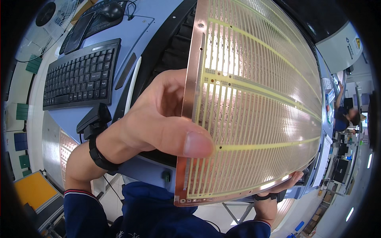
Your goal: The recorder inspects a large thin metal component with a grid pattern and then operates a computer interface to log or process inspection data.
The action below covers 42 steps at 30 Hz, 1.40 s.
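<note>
A large copper-clad circuit board panel with pale yellow lines fills the middle and right of the view, tilted up in front of me. My left hand grips its left edge, thumb flat on the patterned face and the other fingers behind it. At the lower right edge, my right hand holds the same panel; only part of it shows past the rim. Black bands circle both wrists. Beneath the panel, black pleated bellows of a machine are partly covered.
Left of the panel, a black keyboard lies on the blue worktop, with a mouse beyond it. A fan stands at the far left. A white machine housing rises at the right. Farther off, another person is at a bench.
</note>
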Available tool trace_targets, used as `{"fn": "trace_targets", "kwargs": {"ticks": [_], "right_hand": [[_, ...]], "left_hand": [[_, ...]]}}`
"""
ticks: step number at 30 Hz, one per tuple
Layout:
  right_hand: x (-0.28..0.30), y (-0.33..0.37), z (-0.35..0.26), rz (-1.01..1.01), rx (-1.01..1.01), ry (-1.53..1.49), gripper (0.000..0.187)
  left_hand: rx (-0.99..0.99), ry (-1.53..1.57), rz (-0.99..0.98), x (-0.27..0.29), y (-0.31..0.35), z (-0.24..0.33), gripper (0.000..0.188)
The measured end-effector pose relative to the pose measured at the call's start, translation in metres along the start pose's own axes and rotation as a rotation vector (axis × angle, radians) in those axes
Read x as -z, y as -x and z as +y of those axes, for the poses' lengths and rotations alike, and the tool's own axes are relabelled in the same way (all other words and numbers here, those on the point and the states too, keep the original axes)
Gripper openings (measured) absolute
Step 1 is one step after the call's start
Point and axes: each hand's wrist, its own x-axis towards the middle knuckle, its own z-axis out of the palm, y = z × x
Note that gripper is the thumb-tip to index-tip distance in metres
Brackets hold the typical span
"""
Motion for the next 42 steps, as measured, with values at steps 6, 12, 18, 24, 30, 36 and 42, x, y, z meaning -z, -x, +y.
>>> {"fn": "trace_targets", "kwargs": {"ticks": [6,12,18,24,30,36,42], "right_hand": [[0.001,0.003,-0.003,0.014,0.006,0.012,0.059],[0.003,0.001,0.001,0.027,0.005,0.023,0.059],[-0.001,-0.013,0.006,0.076,0.055,0.057,0.059],[-0.022,-0.032,0.025,0.174,0.404,0.343,0.060],[-0.041,-0.040,0.006,0.091,0.241,-0.311,0.059],[-0.017,0.006,-0.042,0.247,0.092,-0.564,0.038],[0.055,0.087,-0.021,0.178,0.281,-0.441,0.030]], "left_hand": [[-0.011,0.008,0.000,-0.002,0.001,-0.001,0.062],[-0.021,0.017,0.007,-0.001,-0.001,-0.003,0.061],[-0.075,0.033,0.008,-0.004,-0.007,0.008,0.060],[-0.058,0.011,-0.065,-0.002,-0.010,0.010,0.055],[-0.050,0.157,-0.157,0.010,-0.010,0.003,0.057],[-0.070,0.050,-0.249,0.018,-0.010,0.008,0.057],[0.107,-0.208,-0.462,0.008,-0.012,-0.001,0.082]]}}
